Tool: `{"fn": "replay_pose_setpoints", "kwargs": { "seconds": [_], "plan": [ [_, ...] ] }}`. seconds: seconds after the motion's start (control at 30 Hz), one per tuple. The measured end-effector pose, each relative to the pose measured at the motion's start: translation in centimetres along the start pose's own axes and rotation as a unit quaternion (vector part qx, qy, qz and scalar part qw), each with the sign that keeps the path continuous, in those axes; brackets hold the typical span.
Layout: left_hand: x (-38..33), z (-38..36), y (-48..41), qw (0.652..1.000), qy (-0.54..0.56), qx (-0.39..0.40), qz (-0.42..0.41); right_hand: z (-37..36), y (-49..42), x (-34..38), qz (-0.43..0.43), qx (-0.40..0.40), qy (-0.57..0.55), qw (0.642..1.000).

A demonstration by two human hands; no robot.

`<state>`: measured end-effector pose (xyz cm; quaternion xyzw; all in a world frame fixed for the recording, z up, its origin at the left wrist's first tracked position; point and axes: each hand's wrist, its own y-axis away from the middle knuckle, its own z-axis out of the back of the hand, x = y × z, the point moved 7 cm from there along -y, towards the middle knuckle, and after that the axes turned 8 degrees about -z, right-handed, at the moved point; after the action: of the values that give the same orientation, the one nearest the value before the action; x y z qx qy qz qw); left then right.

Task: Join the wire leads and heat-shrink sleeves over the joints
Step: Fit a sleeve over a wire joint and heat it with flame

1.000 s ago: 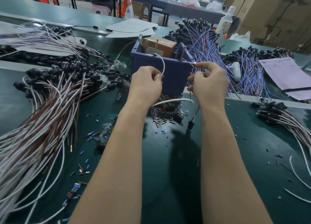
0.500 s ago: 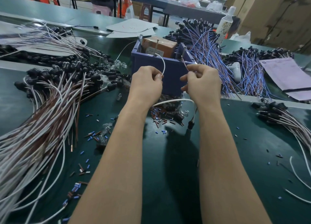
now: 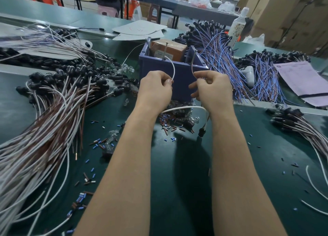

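A green table (image 3: 186, 182) carried wires (image 3: 44, 129) heaped at left, a blue bin (image 3: 181, 81) centrally, scattered sleeves (image 3: 170, 124), and paper (image 3: 301, 77) at right.

Frame centre: left hand (image 3: 154, 88) pinches a white wire (image 3: 173, 68) arcing up to the purple bin (image 3: 181, 74), right hand (image 3: 213, 90) pinches a thin brown lead (image 3: 192, 65) beside it, hands slightly apart; white-brown harness pile (image 3: 44, 129) at left, blue wire bundles (image 3: 218, 52) upper right, loose sleeve bits (image 3: 170, 124) on the green mat (image 3: 177, 182).
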<state>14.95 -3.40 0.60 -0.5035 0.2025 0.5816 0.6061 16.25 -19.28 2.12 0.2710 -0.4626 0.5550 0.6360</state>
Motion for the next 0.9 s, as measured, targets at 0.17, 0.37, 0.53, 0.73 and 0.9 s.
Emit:
{"fn": "replay_pose_setpoints", "kwargs": {
  "seconds": [0.17,0.37,0.53,0.73,0.9],
  "plan": [
    [0.1,0.2,0.0,1.0,0.004,-0.007,0.002,-0.3,0.0,0.0,-0.008,0.022,-0.009,1.0],
    [0.4,0.0,0.0,1.0,0.016,0.013,0.007,0.2,0.0,0.0,-0.046,0.052,-0.083,0.994],
    [0.6,-0.2,0.4,0.996,-0.002,0.088,0.033,0.2,0.9,-0.7,-0.109,0.133,-0.08,0.982],
    [0.5,-2.8,3.4,0.954,-0.122,0.27,0.039,2.3,3.4,-5.3,-0.173,0.185,0.292,0.922],
    [0.0,-5.4,7.0,0.918,-0.037,0.392,0.046,0.2,5.1,-6.2,-0.163,0.215,0.17,0.948]
  ]
}}
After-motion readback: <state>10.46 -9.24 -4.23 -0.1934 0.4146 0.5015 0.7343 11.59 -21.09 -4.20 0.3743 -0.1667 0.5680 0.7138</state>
